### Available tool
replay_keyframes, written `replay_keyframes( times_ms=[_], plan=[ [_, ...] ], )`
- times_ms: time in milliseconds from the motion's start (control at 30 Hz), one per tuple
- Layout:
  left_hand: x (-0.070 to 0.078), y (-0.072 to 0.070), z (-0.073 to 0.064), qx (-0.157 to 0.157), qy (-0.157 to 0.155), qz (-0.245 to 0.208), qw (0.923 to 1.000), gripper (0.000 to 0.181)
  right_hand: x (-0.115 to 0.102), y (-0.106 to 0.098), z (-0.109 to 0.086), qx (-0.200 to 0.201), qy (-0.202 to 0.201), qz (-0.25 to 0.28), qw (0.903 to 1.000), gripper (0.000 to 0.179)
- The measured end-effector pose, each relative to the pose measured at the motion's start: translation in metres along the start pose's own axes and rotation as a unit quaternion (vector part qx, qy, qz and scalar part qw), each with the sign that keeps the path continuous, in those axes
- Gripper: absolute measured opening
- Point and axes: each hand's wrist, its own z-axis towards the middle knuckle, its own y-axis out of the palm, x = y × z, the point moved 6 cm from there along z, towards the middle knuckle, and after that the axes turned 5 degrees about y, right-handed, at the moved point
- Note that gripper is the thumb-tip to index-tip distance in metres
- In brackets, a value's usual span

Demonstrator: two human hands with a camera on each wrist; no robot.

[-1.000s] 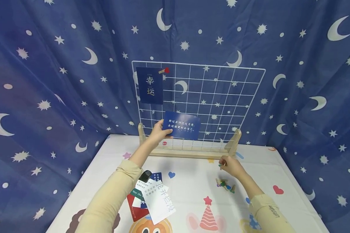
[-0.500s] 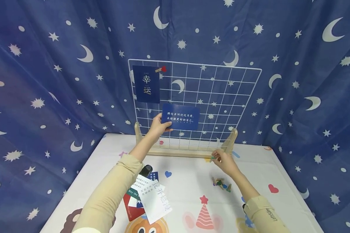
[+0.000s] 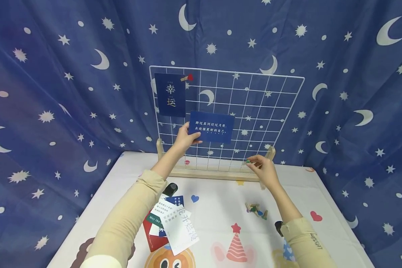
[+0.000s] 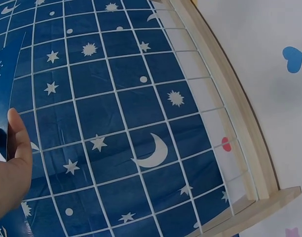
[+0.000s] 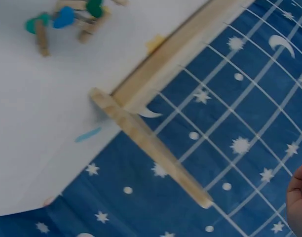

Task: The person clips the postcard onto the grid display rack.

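Note:
My left hand [image 3: 185, 138] grips a blue postcard [image 3: 211, 127] with white writing by its left end, thumb in front. The card is upright before the white wire grid rack [image 3: 217, 174]. In the left wrist view the card [image 4: 5, 84] and hand [image 4: 17, 170] show at the left edge. My right hand [image 3: 265, 169] pinches a small clothespin [image 3: 247, 161] with a green end, in front of the rack's lower right. Only part of that hand [image 5: 300, 197] shows in the right wrist view. A dark blue card [image 3: 170, 96] hangs upper left by a red-heart clothespin [image 3: 187, 77].
Several wooden clothespins [image 3: 256, 210] with coloured ends lie in a small heap on the white patterned tablecloth [image 3: 214, 219]. A pile of overlapping cards [image 3: 179, 230] lies front left. Behind the rack hangs a blue star-and-moon curtain [image 3: 341, 123].
My left hand has raised the blue postcard along the grid, towards the hanging card's lower edge. My right hand has risen from near the table to the rack's lower right, still pinching the clothespin.

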Motion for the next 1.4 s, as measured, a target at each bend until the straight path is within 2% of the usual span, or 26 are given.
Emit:
replay_keyframes(
  times_ms=[267,433,500,633,733,900,1033,1133,1267,1400],
  plan=[
    [0.015,-0.003,0.004,0.003,0.019,0.008,0.9998,0.049,-0.023,-0.014,0.014,0.021,-0.001,0.094,0.9954,0.019],
    [0.027,-0.009,0.009,0.024,0.032,-0.01,0.9991,0.053,-0.059,-0.027,0.021,0.017,0.019,0.155,0.9877,0.023],
    [0.033,-0.009,0.01,0.03,0.037,-0.012,0.9988,0.053,-0.065,-0.029,0.027,0.009,0.035,0.186,0.9819,0.025],
    [0.042,-0.007,0.012,0.03,0.055,-0.008,0.998,0.049,-0.061,-0.03,0.044,-0.002,0.047,0.219,0.9746,0.029],
    [0.048,-0.004,0.014,0.033,0.068,-0.004,0.9971,0.047,-0.073,-0.039,0.056,0.009,0.03,0.193,0.9808,0.029],
    [0.057,0.0,0.016,0.042,0.088,-0.002,0.9953,0.045,-0.098,-0.06,0.074,0.035,-0.024,0.13,0.9906,0.026],
    [0.062,0.002,0.019,0.049,0.094,-0.001,0.9943,0.047,-0.117,-0.078,0.087,0.052,-0.056,0.095,0.9925,0.025],
    [0.066,0.005,0.022,0.049,0.1,0.004,0.9937,0.047,-0.129,-0.09,0.1,0.073,-0.063,0.074,0.9926,0.024],
    [0.069,0.007,0.027,0.056,0.107,0.009,0.9927,0.045,-0.143,-0.102,0.12,0.105,-0.052,0.049,0.9919,0.023],
    [0.067,0.01,0.033,0.073,0.091,0.013,0.9931,0.053,-0.155,-0.106,0.137,0.129,-0.044,0.028,0.9903,0.022]
  ],
)
